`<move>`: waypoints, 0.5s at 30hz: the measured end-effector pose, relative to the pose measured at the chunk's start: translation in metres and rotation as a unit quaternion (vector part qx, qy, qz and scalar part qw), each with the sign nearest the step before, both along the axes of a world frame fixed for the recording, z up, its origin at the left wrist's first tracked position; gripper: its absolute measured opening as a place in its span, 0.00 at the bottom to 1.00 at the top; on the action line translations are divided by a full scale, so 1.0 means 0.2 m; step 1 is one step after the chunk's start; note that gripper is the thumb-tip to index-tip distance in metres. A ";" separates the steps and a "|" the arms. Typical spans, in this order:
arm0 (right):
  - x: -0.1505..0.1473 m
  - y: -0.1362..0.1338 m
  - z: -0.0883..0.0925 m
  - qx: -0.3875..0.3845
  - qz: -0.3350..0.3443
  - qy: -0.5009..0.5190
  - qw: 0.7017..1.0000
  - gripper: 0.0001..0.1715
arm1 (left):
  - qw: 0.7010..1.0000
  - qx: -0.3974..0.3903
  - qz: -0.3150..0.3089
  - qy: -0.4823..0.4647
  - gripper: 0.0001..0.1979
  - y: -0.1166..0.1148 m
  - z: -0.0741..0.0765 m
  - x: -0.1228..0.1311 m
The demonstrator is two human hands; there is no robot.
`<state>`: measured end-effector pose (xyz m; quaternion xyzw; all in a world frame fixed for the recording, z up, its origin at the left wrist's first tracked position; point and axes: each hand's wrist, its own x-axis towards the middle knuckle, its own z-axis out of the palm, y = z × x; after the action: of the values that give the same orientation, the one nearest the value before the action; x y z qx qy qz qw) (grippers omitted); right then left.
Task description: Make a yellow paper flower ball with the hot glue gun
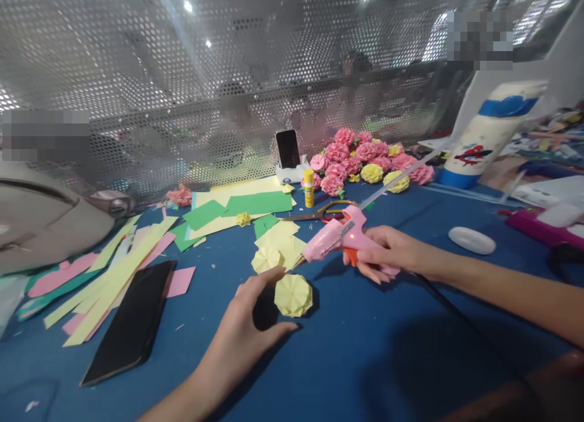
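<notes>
My right hand is wrapped round the handle of a pink hot glue gun, its orange trigger under the fingers. A clear glue stick juts from the gun's back, and the nozzle points down and left. On the blue table lies a pleated pale yellow paper rosette. My left hand curves about its left side, thumb and fingers apart; whether a fingertip touches it I cannot tell. A second yellow rosette lies just behind, close to the nozzle, beside yellow paper pieces.
Behind are scissors, a yellow glue tube, a propped phone and pink paper flowers. Paper strips and a black phone lie left. A bottle and white oval object are right. The gun's cord trails right.
</notes>
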<state>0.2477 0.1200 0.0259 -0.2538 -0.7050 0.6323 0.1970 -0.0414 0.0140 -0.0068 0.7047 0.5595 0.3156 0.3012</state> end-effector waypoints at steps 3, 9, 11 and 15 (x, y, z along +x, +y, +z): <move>-0.01 -0.01 -0.04 0.022 -0.009 -0.018 1.000 0.28 | 1.000 0.003 0.000 0.000 0.31 0.00 -0.01 -0.02; -0.03 -0.07 -0.10 0.070 -0.059 -0.041 0.995 0.26 | 0.997 0.065 -0.022 -0.027 0.30 0.01 0.00 -0.09; -0.04 -0.09 -0.10 0.083 -0.079 -0.059 0.992 0.26 | 0.992 0.117 -0.032 -0.034 0.26 0.02 0.01 -0.12; -0.06 -0.10 -0.10 0.099 -0.091 -0.098 0.986 0.27 | 0.983 0.171 -0.060 -0.030 0.11 0.03 0.01 -0.19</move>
<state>0.2347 0.0995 0.0049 -0.3566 -0.7539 0.5114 0.2075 -0.0798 0.0194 -0.0052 0.7681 0.4451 0.4089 0.2114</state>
